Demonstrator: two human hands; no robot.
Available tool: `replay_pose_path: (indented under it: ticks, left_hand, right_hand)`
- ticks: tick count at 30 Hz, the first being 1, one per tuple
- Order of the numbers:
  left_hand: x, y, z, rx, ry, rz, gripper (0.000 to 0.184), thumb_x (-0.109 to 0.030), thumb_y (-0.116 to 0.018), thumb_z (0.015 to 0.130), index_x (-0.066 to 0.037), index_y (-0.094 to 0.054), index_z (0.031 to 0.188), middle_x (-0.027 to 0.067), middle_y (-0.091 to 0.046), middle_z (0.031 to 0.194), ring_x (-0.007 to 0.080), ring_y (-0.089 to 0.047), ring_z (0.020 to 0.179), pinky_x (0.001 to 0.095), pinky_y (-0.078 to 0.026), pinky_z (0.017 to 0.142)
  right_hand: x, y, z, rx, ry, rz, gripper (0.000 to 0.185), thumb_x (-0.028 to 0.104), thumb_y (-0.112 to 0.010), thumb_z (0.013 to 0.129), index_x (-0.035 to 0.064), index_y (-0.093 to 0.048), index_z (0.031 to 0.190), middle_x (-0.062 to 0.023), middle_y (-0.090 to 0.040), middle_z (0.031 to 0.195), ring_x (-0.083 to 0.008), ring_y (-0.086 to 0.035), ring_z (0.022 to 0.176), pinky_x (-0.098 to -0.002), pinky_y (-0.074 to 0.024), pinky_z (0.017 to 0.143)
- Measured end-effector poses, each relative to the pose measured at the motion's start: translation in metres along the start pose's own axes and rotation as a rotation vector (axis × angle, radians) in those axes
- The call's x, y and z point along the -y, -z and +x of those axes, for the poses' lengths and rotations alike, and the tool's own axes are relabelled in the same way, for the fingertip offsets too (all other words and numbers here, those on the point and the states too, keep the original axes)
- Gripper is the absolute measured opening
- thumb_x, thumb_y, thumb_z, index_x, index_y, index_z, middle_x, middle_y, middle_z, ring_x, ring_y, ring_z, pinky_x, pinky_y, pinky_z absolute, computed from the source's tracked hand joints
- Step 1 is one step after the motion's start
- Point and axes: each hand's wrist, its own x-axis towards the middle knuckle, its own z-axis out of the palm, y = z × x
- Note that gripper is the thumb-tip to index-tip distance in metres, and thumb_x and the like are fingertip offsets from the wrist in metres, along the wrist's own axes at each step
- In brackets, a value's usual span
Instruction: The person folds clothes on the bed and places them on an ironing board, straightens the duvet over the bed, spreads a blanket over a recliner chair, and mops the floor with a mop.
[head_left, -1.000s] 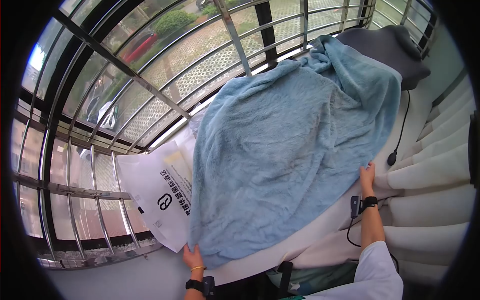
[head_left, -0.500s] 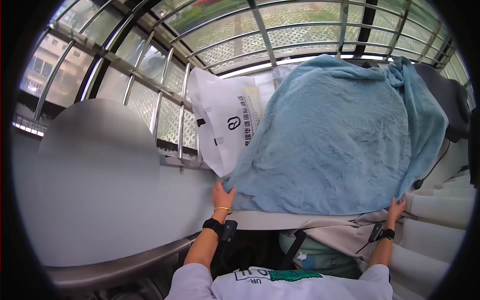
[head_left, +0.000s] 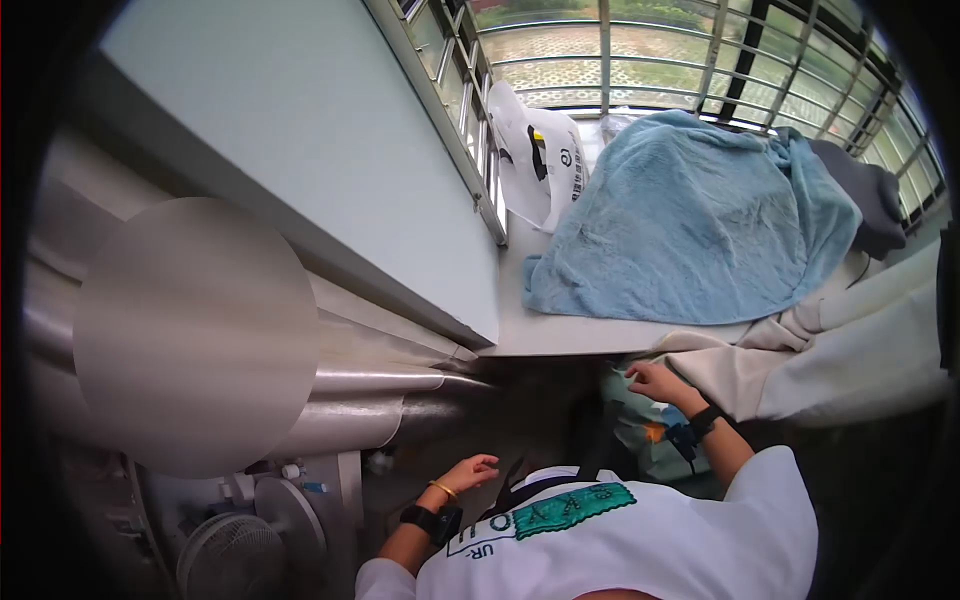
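A fluffy blue blanket [head_left: 700,220] lies draped over the white window ledge [head_left: 560,335], its front edge a little behind the ledge's lip. Both hands are away from it. My left hand [head_left: 468,474] hangs in front of my body with fingers stretched out and nothing in it. Below the ledge, my right hand [head_left: 657,383] is held with loosely bent fingers, empty, over a green bag [head_left: 640,425]. Whether it touches the bag I cannot tell. The beige cloth [head_left: 725,370] hangs over the ledge close behind that hand.
A white plastic bag [head_left: 545,160] with dark print stands left of the blanket, and a dark grey cushion [head_left: 865,195] at its right. Metal bars [head_left: 660,65] cross the window. Pale curtains [head_left: 860,340] hang at right, a silvery curtain [head_left: 350,410] at left. A fan [head_left: 235,555] stands lower left.
Both hands have let go of the blanket's front corners and drawn back toward my body. The view has turned left, bringing the silvery curtain and fan into sight.
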Motion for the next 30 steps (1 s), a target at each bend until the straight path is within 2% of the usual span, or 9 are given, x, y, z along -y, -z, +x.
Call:
replay_pose_path:
  ticks: [4, 8, 10, 12, 16, 19, 23, 26, 30]
  left_hand:
    - [0.108, -0.006, -0.065, -0.273, 0.042, -0.362, 0.046, -0.033, -0.061, 0.076, -0.011, -0.045, 0.113, 0.0035, -0.057, 0.094, 0.0109, -0.054, 0.083, 0.0236, -0.042, 0.061]
    - [0.193, -0.05, -0.136, -0.663, 0.083, -0.547, 0.044, -0.031, -0.064, 0.073, -0.011, -0.048, 0.108, 0.0016, -0.056, 0.089, 0.0094, -0.052, 0.072, 0.024, -0.042, 0.055]
    - [0.219, -0.067, -0.159, -0.83, 0.14, -0.609, 0.043, -0.03, -0.064, 0.073, -0.011, -0.049, 0.108, 0.0031, -0.057, 0.093, 0.0138, -0.054, 0.075, 0.0277, -0.044, 0.06]
    - [0.27, -0.096, -0.179, -1.285, 0.099, -0.483, 0.031, -0.022, -0.064, 0.072, -0.006, -0.055, 0.098, 0.0049, -0.061, 0.084, 0.0145, -0.057, 0.076, 0.0286, -0.046, 0.068]
    - [0.245, -0.134, -0.233, -1.568, 0.065, -0.659, 0.022, -0.015, -0.062, 0.07, -0.006, -0.057, 0.09, 0.0059, -0.061, 0.081, 0.0143, -0.057, 0.073, 0.0265, -0.045, 0.067]
    - [0.245, -0.168, -0.265, -1.74, 0.201, -0.484, 0.017, -0.014, -0.062, 0.07, -0.006, -0.059, 0.085, 0.0058, -0.06, 0.08, 0.0154, -0.057, 0.073, 0.0277, -0.045, 0.067]
    - [0.26, -0.168, -0.356, -2.227, 0.274, -0.321, 0.041, -0.016, -0.067, 0.068, -0.004, -0.051, 0.104, 0.0096, -0.054, 0.104, 0.0202, -0.053, 0.093, 0.0298, -0.042, 0.081]
    - [0.294, -0.144, -0.434, -2.264, 0.367, -0.427, 0.079, -0.035, -0.069, 0.065, 0.001, -0.031, 0.125, 0.0187, -0.035, 0.126, 0.0292, -0.033, 0.118, 0.0346, -0.028, 0.096]
    - [0.303, -0.089, -0.497, -2.44, 0.208, -0.463, 0.076, -0.037, -0.068, 0.067, 0.006, -0.033, 0.121, 0.0213, -0.037, 0.123, 0.029, -0.037, 0.113, 0.0329, -0.028, 0.096]
  right_hand:
    - [0.097, -0.053, 0.005, 0.282, 0.185, -0.097, 0.027, 0.021, -0.058, 0.073, 0.0064, -0.053, 0.096, -0.0112, -0.06, 0.079, -0.0261, -0.058, 0.07, -0.0343, -0.0453, 0.063]
    - [0.193, -0.103, 0.011, 0.476, 0.34, -0.22, 0.027, 0.02, -0.057, 0.074, 0.0063, -0.053, 0.096, -0.0115, -0.06, 0.08, -0.0263, -0.059, 0.076, -0.0347, -0.0464, 0.068]
    - [0.215, -0.134, 0.019, 0.574, 0.447, -0.164, 0.026, 0.017, -0.057, 0.075, 0.006, -0.053, 0.097, -0.0115, -0.06, 0.08, -0.0246, -0.059, 0.074, -0.0332, -0.047, 0.066]
    - [0.223, -0.181, 0.024, 0.804, 0.625, -0.177, 0.023, 0.014, -0.057, 0.074, 0.0061, -0.054, 0.096, -0.0104, -0.059, 0.077, -0.0202, -0.058, 0.07, -0.0296, -0.0464, 0.064]
    - [0.203, -0.216, 0.044, 0.992, 0.532, -0.201, 0.019, 0.01, -0.057, 0.073, 0.0038, -0.056, 0.091, -0.0052, -0.057, 0.072, -0.0113, -0.053, 0.064, -0.0251, -0.0436, 0.061]
    - [0.213, -0.242, 0.044, 0.911, 0.485, -0.172, 0.017, 0.01, -0.057, 0.073, 0.0027, -0.056, 0.088, -0.0051, -0.057, 0.07, -0.0107, -0.054, 0.063, -0.0242, -0.0435, 0.059]
    - [0.201, -0.29, 0.047, 0.918, 0.494, -0.161, 0.015, 0.01, -0.057, 0.073, 0.0009, -0.055, 0.085, -0.0049, -0.057, 0.069, -0.0104, -0.055, 0.061, -0.0233, -0.0435, 0.056]
    - [0.207, -0.302, 0.024, 0.909, 0.571, -0.255, 0.016, 0.011, -0.057, 0.073, 0.0014, -0.056, 0.085, -0.006, -0.057, 0.068, -0.0115, -0.055, 0.06, -0.024, -0.0442, 0.056]
    - [0.232, -0.309, -0.037, 0.88, 0.523, -0.315, 0.019, 0.012, -0.057, 0.072, 0.0024, -0.057, 0.088, -0.0079, -0.058, 0.07, -0.0152, -0.056, 0.062, -0.0268, -0.0452, 0.059]
